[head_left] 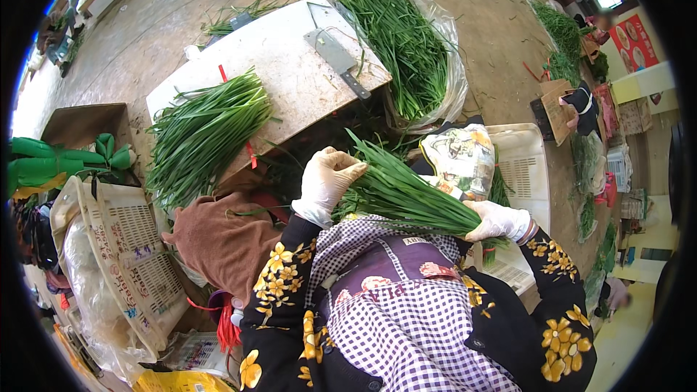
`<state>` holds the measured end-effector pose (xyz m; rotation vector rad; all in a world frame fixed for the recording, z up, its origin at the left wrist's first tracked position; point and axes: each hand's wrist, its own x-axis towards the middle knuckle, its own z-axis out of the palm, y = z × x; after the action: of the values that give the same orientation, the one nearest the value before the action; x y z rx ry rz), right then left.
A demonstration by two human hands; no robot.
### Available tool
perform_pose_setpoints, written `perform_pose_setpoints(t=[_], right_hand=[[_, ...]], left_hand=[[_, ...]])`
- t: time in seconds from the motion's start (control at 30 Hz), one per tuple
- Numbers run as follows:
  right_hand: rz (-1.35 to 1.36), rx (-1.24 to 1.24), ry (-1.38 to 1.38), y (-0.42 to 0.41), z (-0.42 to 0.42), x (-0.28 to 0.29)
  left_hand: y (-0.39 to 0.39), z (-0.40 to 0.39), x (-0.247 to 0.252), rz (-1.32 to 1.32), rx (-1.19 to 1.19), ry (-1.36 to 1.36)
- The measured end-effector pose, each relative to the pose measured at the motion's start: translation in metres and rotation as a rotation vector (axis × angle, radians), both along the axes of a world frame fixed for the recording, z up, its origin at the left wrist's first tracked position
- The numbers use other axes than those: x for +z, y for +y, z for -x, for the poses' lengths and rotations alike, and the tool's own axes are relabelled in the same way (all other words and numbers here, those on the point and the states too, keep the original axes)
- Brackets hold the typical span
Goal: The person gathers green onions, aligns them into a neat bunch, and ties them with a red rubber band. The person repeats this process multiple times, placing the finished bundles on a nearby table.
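My right hand point(498, 221), in a pale thin glove, grips the stem end of a bunch of garlic chives point(419, 190) lying slantwise before my apron. The leaves fan out toward my left hand point(329, 182), also gloved. Its thumb and fingertips are pinched together at the bunch's leafy edge; whether a leaf is between them is hard to see. Beyond it, a larger bundle of chives point(209, 136) rests over the near left side of a white board point(218, 65). A cleaver point(332, 51) lies on the board's right part, its black handle toward me.
A clear plastic bag point(454, 60) full of chives stands past the board. White plastic crates stand at right point(531, 163) and left point(147, 239). Brown cloth point(223, 239) covers something by my left arm, with red ties point(227, 329) below. A printed cloth point(463, 155) lies near my right hand.
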<state>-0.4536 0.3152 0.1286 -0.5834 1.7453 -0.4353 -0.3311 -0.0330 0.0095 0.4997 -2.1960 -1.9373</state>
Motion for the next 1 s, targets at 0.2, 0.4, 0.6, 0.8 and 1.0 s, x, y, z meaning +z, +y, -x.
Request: perform_pose_setpoints(t=[0.2,0.4,0.6,0.8,1.0], right_hand=[[-0.052,0.078,0.088,-0.008,-0.003,0.007],[-0.03,0.098,0.084,-0.013,-0.005,0.012],[-0.029,0.101,0.073,-0.013,-0.007,0.012],[-0.016,0.136,0.095,-0.006,-0.003,0.008],[0.016,0.06,0.132,0.005,-0.004,0.004]], left_hand=[[0.007,-0.001,0.007,0.038,-0.06,-0.011],[0.012,0.0,-0.006,0.039,-0.08,0.035],[0.019,-0.002,-0.01,-0.352,0.007,0.021],[-0.011,-0.015,-0.03,-0.702,0.047,0.047],[-0.04,-0.044,-0.023,0.985,0.028,-0.222]])
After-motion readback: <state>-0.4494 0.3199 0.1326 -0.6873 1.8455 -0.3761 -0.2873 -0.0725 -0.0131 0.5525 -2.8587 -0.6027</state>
